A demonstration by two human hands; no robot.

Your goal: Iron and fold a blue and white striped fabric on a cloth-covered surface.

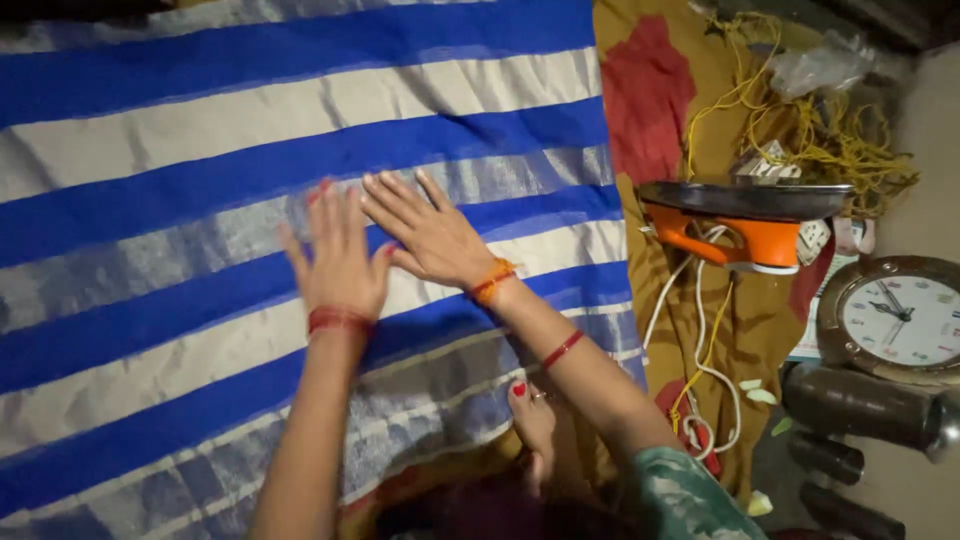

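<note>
Striped shiny cloth (200,200) under flat left hand (340,255).

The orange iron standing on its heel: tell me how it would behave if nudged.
The iron probably feels heavy and rigid. Standing on end on soft cloth, it may tip if nudged. Its white cord would likely drag.

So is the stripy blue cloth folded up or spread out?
Spread out. The striped cloth lies flat, with both hands, left and right, pressed on it.
</note>
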